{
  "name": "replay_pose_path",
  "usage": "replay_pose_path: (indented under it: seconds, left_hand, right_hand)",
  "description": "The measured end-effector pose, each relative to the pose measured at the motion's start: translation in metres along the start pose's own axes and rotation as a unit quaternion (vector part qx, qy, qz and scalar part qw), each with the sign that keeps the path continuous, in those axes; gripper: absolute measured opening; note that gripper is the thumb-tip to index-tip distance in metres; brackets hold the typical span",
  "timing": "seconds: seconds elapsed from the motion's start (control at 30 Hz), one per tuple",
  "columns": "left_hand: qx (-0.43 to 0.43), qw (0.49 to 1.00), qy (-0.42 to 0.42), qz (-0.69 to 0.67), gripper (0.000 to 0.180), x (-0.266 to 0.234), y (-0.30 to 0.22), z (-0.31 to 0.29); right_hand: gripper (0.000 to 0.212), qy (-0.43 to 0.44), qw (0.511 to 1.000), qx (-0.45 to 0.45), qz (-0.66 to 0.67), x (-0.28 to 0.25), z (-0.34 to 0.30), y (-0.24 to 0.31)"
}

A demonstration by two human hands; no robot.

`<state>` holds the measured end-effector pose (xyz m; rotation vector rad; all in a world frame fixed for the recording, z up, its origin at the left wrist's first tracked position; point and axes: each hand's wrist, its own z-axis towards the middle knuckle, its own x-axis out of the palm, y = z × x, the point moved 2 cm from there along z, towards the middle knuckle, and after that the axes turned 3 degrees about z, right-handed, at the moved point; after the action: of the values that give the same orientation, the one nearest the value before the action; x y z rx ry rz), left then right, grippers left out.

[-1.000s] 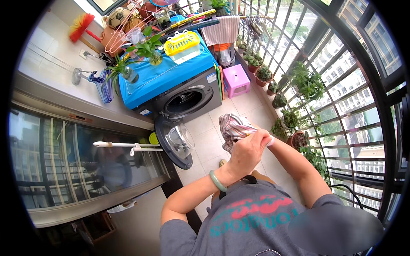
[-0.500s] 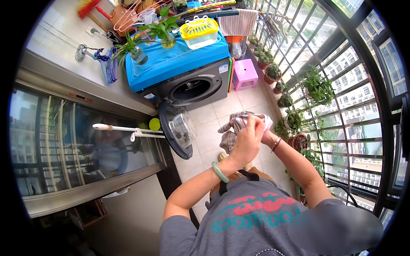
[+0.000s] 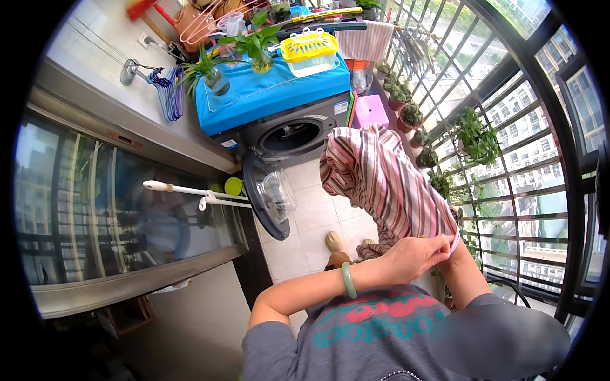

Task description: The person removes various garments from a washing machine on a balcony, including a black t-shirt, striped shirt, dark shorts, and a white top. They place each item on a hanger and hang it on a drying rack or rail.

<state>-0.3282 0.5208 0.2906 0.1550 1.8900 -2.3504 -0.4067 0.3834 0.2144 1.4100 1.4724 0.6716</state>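
Cloth (image 3: 400, 184) in pink, white, grey and dark stripes is held up in front of the washing machine (image 3: 238, 136), toward its right side. We find it bunched at the end nearest the machine and smoother at the other. The left hand (image 3: 413, 259) has its fingers drawn together, pinching the pale edge. The right forearm (image 3: 469, 276) runs up to that edge; the right hand is hidden by fabric, and we cannot tell how its fingers stand.

The cloth also conceals part of the pink stool (image 3: 370, 111) to the machine's right. Clutter behind the machine is cut off by the upper border.

The machine's round door (image 3: 270, 193) hangs open; its drum (image 3: 291, 136) is dark, and we cannot make out any contents. On the blue cover (image 3: 244, 101) over its top, two glass vases hold green plants, near a yellow-topped basket (image 3: 309, 54) whose contents are unclear to us.

In front of the machine we note pale floor tiles (image 3: 311, 238); to its right, potted plants before a barred window (image 3: 508, 174); to its left, reflecting glass (image 3: 95, 209).
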Motion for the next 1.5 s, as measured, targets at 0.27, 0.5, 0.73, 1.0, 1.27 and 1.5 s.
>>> replay_pose_path:
  seconds: [0.27, 0.5, 0.73, 1.0, 1.27, 1.5]
  left_hand:
    - [-0.087, 0.879, -0.468, 0.008, 0.020, -0.115, 0.099, -0.031]
    - [-0.109, 0.942, -0.287, -0.132, 0.035, -0.125, 0.173, -0.031]
    - [-0.116, 0.940, -0.177, -0.269, 0.045, -0.149, 0.143, -0.003]
    - [-0.242, 0.850, 0.051, -0.464, 0.080, -0.084, 0.132, 0.035]
    - [-0.276, 0.919, -0.010, -0.283, 0.028, -0.126, 0.176, 0.167]
    - [-0.342, 0.684, -0.171, -0.622, 0.031, -0.169, 0.253, 0.259]
  right_hand:
    - [0.029, -0.129, 0.945, -0.059, 0.295, 0.020, 0.065, 0.009]
    - [0.030, -0.131, 0.932, -0.069, 0.331, 0.027, 0.090, 0.014]
    - [0.030, -0.148, 0.940, -0.065, 0.299, 0.006, 0.097, 0.011]
    - [0.031, -0.122, 0.992, -0.039, 0.002, -0.050, 0.110, -0.003]
    - [0.032, 0.016, 0.954, 0.014, -0.300, -0.140, 0.206, -0.022]
    - [0.031, 0.086, 0.966, 0.063, 0.235, -0.252, 0.262, -0.076]
